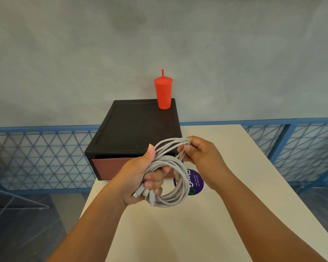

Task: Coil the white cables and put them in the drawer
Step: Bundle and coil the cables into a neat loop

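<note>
A bundle of white cables (175,178) hangs in loops above the white table (235,167). My left hand (142,176) grips the coil from the left, thumb up, with several plugs sticking out below its fingers. My right hand (199,154) pinches the top strands of the same coil on the right. Behind the hands stands a black drawer box (133,127) with a reddish-brown drawer front (110,167), which looks pushed in or nearly so.
A red lidded cup with a straw (163,92) stands on the box's back right corner. A round purple sticker (196,181) lies on the table under the coil. A blue mesh railing (42,156) runs behind the table, in front of a grey wall.
</note>
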### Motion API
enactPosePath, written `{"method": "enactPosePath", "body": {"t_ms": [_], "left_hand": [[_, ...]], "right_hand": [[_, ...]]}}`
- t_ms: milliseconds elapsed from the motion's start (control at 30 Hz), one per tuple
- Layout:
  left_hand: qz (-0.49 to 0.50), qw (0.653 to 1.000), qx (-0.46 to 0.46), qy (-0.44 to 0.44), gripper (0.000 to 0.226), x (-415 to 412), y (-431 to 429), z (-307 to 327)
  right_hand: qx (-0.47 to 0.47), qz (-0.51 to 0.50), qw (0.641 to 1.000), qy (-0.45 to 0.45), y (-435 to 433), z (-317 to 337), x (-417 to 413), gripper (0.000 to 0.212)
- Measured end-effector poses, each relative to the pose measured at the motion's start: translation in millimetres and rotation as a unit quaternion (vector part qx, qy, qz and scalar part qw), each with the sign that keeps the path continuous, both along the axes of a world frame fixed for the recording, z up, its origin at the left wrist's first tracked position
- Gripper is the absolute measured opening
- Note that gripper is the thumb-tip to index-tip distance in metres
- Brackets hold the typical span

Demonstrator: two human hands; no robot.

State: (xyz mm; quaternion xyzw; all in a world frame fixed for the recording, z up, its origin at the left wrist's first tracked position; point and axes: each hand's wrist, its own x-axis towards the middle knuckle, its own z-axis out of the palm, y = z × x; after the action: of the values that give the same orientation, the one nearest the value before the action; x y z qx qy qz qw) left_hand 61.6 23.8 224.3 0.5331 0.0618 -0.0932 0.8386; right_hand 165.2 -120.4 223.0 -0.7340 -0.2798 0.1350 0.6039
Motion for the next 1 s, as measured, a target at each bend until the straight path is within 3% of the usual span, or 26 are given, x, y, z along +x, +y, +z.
{"method": "enactPosePath", "body": {"t_ms": [133,267,433,633,833,933,967,1000], "left_hand": [[-0.028,1.0,-0.005,0.001,0.062,2,1,-2],[-0.014,1.0,0.016,0.016,0.062,1,8,-2],[0.03,0.999,-0.011,0.012,0.062,-2,16,-4],[0.023,0.999,0.03,-0.014,0.058,-4,25,-5],[0.003,1.0,0.03,-0.006,0.047,-7,26,-12],[0.004,0.999,0.042,0.011,0.028,-6,22,-10],[0.011,0.998,0.052,0.021,0.026,-5,19,-10],[0.02,0.998,0.057,0.031,0.029,-4,17,-9]], "right_hand": [[0.09,0.041,0.988,0.117,-3,3,-5,0.027],[0.095,0.077,0.979,0.163,-6,-1,-5,0.03],[-0.132,0.087,0.987,-0.008,-8,-10,-7,0.024],[-0.202,0.113,0.972,-0.044,-11,-16,-14,0.008],[-0.361,0.063,0.895,-0.255,-16,-23,-9,0.027],[-0.485,0.062,0.799,-0.35,-14,-27,-3,0.038],[-0.506,0.051,0.791,-0.341,-13,-28,-2,0.042],[-0.506,0.039,0.806,-0.305,-11,-28,-1,0.044]]}}
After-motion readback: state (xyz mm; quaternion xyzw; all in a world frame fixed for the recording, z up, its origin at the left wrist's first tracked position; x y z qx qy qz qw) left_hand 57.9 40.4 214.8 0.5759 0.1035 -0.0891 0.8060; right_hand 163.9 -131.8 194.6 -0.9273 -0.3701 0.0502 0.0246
